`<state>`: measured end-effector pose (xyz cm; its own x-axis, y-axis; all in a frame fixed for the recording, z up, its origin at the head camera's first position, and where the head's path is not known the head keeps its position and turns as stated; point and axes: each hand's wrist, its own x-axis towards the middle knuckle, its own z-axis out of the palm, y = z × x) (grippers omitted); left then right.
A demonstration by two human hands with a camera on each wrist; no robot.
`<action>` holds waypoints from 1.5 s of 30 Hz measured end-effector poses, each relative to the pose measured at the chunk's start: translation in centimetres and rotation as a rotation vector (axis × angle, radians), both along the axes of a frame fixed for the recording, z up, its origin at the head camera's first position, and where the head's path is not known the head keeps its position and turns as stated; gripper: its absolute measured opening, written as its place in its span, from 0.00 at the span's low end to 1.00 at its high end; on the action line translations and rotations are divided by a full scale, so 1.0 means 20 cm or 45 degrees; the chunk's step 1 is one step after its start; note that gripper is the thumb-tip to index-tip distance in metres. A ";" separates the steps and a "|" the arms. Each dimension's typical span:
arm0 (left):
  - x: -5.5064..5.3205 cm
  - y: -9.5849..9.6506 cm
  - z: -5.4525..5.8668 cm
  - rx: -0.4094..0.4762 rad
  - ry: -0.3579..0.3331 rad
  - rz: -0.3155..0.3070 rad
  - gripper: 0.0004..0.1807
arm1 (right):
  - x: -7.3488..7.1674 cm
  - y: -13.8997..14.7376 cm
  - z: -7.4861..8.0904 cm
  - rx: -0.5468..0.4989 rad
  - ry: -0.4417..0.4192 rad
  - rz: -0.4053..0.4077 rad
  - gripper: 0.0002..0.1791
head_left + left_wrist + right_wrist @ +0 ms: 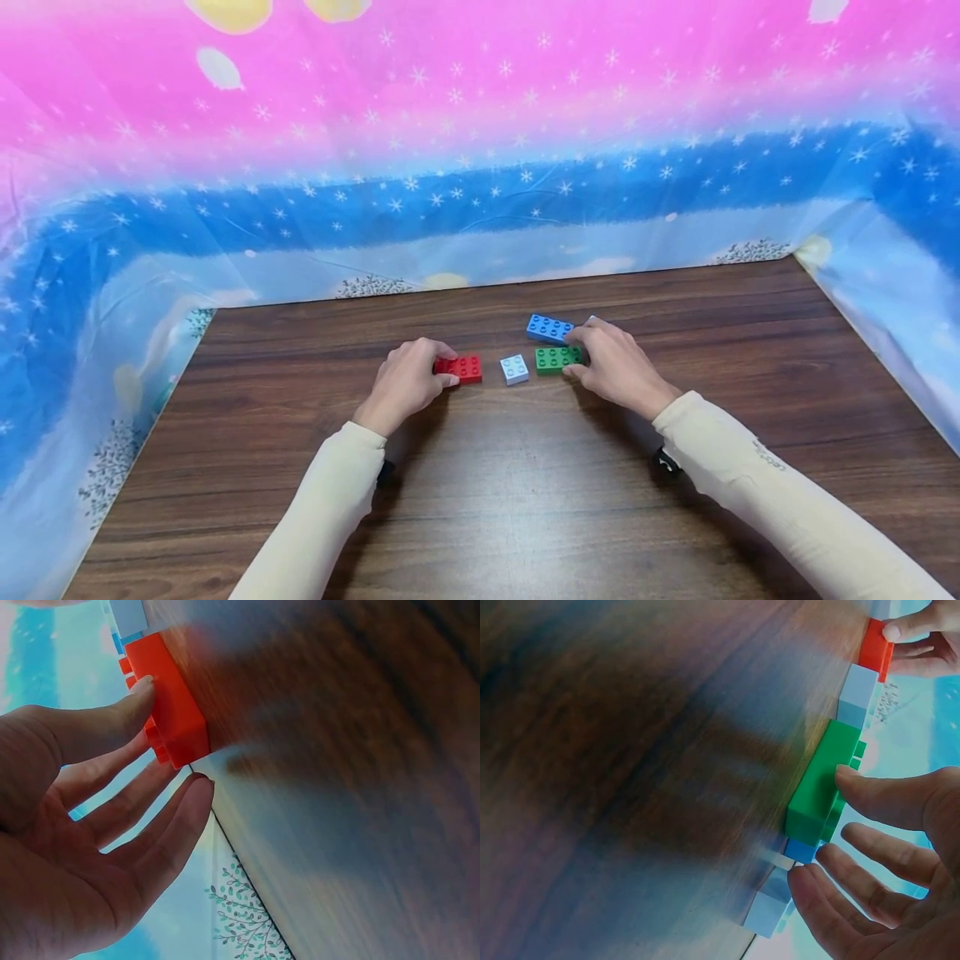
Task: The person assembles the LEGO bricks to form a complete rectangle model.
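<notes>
My left hand holds a red brick at its left end, the thumb on the near side and fingers behind. In the left wrist view the thumb lies against the red brick's side. My right hand grips the right end of a green brick, its thumb on the near face. A blue brick lies just behind the green one, partly covered by the right fingers. Between the red and green bricks sits a small white brick.
Another pale brick stands beyond the right fingers, mostly hidden in the head view. The dark wooden table ends at the back against a pink and blue patterned cloth, which also hangs along both sides.
</notes>
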<state>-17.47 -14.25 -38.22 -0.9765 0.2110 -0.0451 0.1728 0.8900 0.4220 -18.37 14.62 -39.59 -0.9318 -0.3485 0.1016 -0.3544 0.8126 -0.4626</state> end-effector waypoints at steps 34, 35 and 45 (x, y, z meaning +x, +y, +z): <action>0.12 0.05 -0.03 0.145 -0.038 -0.127 0.15 | 0.00 0.10 -0.01 -0.061 -0.169 -0.045 0.15; 0.12 0.06 -0.03 0.146 -0.039 -0.130 0.15 | 0.00 0.11 -0.01 -0.061 -0.169 -0.048 0.15; 0.13 0.12 -0.04 0.166 -0.036 -0.191 0.15 | 0.03 0.16 -0.01 -0.080 -0.208 -0.052 0.14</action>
<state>-14.82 -11.84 -39.00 -0.9325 0.3595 -0.0350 0.2854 0.7926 0.5389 -17.73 17.79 -39.70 -0.9510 -0.3076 -0.0317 -0.2377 0.7927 -0.5614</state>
